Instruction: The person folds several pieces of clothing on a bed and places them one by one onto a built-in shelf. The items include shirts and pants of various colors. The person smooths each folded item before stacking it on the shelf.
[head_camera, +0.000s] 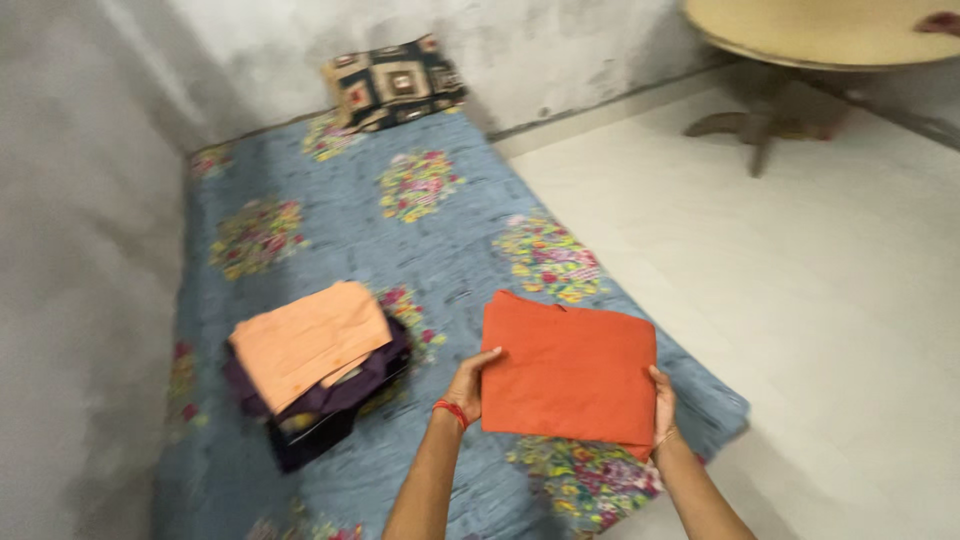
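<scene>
Left hand (467, 388): clamped on the left edge of the folded orange cloth (570, 375), thumb on top, fingers (487, 357) tucked mostly underneath, so pinching the fabric rather than spread.
Right hand (662, 405): same deal on the right edge, mostly hidden behind the cloth, only the thumb side and wrist showing; looks like a pinch, but can't really tell how the fingers sit under there.
Orange cloth: held flat-ish between both hands, hovering over the near part of the mattress (440, 250), to the right of the pile. Gripped at both sides probably to keep the fold from flopping open.
Pile of clothes (315, 375): sitting on the mattress to the left of the hands, peach-coloured piece (305, 340) on top, dark purple stuff below. Stacked flat, looks like a tidy-folded heap, though the bottom layers blur into one dark lump.
Mattress: blue floral cover, laid straight on the floor against the left wall (80, 300), near end cut off by the frame.
Cushion (395, 82): dark patterned one propped at the far end against the back wall.
Round table (820, 30): pale top at upper right, only partly in frame, legs visible under it; a small reddish bit at the very edge too cut off to identify.
Blur: whole shot is soft, so fabric details and anything on the wrists beyond a red band on the left one are hard to make out.
</scene>
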